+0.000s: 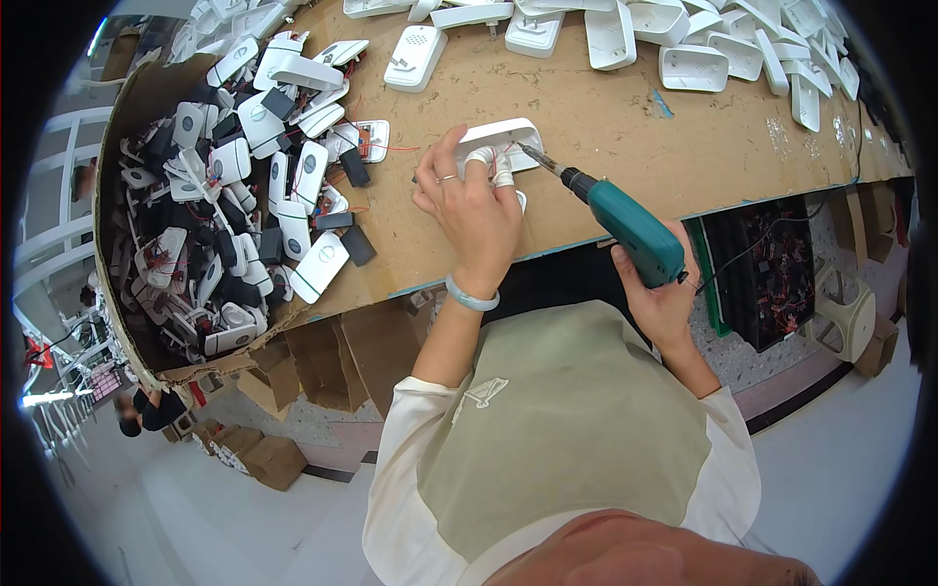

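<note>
My left hand [471, 213], its fingertips wrapped in white covers, presses a white plastic housing half [508, 133] against the cardboard-covered table. Thin red wires show at those fingertips. A green soldering gun [625, 227] is gripped in my right hand [664, 303], and its metal tip points down-left into the housing, close to my left fingers. Whether the tip touches anything inside is too small to tell. Below my left hand, part of another white piece [522, 201] peeks out.
To the left, a cardboard box [109, 210] is heaped with white devices, black blocks and wires. Several empty white shells [693, 68] lie along the far edge, with a white vented cover [415, 59] nearby. A black tray [767, 264] and a beige stool [842, 317] stand at right below the table.
</note>
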A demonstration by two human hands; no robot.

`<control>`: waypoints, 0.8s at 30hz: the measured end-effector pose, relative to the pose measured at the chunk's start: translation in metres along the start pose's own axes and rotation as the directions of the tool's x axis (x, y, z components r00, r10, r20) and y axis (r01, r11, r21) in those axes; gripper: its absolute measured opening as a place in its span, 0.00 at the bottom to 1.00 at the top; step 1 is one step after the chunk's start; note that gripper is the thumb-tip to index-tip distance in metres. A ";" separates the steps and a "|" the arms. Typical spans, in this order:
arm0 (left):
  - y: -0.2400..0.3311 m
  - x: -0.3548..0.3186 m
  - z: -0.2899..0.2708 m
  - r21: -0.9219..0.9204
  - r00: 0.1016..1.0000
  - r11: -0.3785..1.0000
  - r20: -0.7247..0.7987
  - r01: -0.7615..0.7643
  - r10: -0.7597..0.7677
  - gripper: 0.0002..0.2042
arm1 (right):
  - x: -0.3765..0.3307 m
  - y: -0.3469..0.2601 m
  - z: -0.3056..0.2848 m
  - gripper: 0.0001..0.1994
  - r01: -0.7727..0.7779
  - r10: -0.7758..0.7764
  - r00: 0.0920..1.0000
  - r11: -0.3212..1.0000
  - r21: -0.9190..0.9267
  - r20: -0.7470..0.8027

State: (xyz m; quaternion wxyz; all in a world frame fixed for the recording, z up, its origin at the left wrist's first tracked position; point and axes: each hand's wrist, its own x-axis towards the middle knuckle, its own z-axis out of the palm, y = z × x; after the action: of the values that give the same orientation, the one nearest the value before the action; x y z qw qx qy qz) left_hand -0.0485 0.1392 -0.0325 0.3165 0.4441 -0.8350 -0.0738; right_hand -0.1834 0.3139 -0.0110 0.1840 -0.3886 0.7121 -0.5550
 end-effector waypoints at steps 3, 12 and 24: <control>0.001 0.000 -0.001 -0.014 1.000 1.000 0.002 0.010 -0.010 0.05 | -0.001 0.000 -0.001 0.09 -0.022 0.022 1.000 0.999 0.023 0.000; 0.008 0.003 -0.009 0.085 0.999 0.996 0.053 -0.009 0.004 0.06 | -0.004 0.000 -0.006 0.10 -0.048 0.047 0.999 0.998 0.039 0.003; 0.007 0.001 -0.018 -0.079 0.993 0.991 -0.061 -0.108 0.103 0.04 | -0.001 0.000 -0.007 0.10 -0.017 0.017 1.000 0.999 0.043 0.001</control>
State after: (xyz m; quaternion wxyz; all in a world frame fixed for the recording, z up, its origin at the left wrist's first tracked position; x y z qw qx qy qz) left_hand -0.0428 0.1459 -0.0147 0.3616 0.3879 -0.8441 -0.0787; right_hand -0.1874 0.3193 -0.0090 0.1975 -0.3787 0.7033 -0.5683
